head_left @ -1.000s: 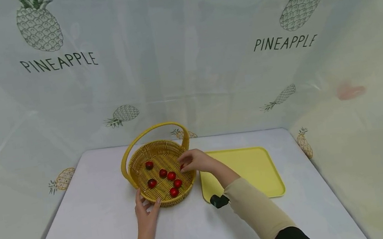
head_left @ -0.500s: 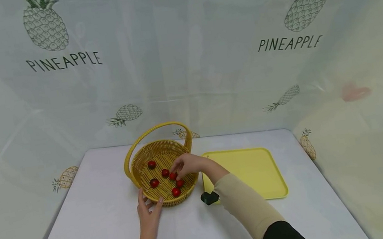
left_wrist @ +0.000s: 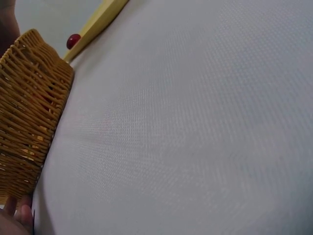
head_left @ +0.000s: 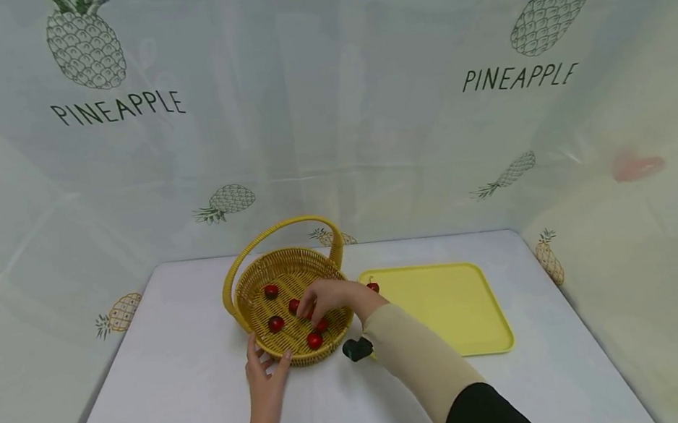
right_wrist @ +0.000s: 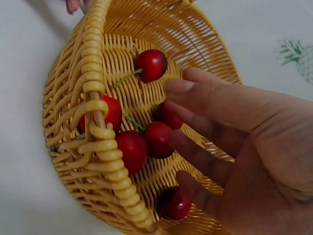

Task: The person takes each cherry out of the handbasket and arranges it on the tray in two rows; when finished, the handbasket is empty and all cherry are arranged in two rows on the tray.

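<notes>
A round woven basket (head_left: 303, 360) with an arched handle holds several red cherries (right_wrist: 151, 64), some with green stems. My right hand (head_left: 333, 297) is inside it, low over the cherries. Seen from the right wrist, the thumb and fingers of that hand (right_wrist: 264, 147) are spread loosely, fingertips right beside the cherries, with nothing gripped. At the basket's near left side, my left hand (head_left: 265, 379) touches the wall with spread fingers. In the left wrist view, its fingertips (left_wrist: 24, 215) are at the foot of the basket (left_wrist: 29, 107).
A yellow tray (head_left: 453, 311) lies to the right of the basket, partly behind the right forearm. One cherry (head_left: 373, 287) sits at its back left corner. Both stand on a white table (head_left: 165, 413), with a pineapple-print sheet (head_left: 322, 97) behind.
My right hand has moved left and down into the basket, over the middle cherries. The cherry on the tray, hidden behind the arm before, now shows. The left hand stays against the basket.
</notes>
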Tool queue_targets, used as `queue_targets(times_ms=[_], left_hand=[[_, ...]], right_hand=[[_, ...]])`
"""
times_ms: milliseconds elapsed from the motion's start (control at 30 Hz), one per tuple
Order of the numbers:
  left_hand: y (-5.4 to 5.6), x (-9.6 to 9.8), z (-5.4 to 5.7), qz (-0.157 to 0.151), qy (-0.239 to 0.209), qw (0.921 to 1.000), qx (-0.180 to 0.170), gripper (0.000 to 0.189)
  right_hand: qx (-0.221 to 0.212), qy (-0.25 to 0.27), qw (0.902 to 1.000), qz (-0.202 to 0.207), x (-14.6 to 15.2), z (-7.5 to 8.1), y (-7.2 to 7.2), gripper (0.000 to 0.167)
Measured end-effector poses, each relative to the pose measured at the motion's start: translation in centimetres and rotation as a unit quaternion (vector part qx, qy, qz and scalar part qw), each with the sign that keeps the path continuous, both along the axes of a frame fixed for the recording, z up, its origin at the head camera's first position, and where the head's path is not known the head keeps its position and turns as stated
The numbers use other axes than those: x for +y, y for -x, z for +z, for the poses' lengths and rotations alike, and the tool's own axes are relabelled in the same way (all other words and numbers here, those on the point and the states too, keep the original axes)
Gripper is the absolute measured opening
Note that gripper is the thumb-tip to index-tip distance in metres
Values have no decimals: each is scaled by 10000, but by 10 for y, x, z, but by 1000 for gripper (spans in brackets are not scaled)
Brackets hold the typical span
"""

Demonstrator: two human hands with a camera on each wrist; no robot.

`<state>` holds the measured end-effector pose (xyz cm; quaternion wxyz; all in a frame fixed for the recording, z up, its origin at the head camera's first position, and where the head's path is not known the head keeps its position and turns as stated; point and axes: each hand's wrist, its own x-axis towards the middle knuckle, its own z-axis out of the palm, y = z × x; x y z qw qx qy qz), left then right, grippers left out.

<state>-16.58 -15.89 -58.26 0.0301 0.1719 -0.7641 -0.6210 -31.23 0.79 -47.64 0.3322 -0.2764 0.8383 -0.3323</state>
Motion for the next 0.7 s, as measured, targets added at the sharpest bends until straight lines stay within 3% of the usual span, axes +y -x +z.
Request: queue_targets(times_ms=[333,700], left_hand=[[-1,0,-1,-35,14,9999,165,91],[-1,0,-1,-2,29,9998,217,90]], right_hand=[[-126,-414,9988,249,-8,-5,0,26],[20,-1027,9935,493,-13,-12,0,26]])
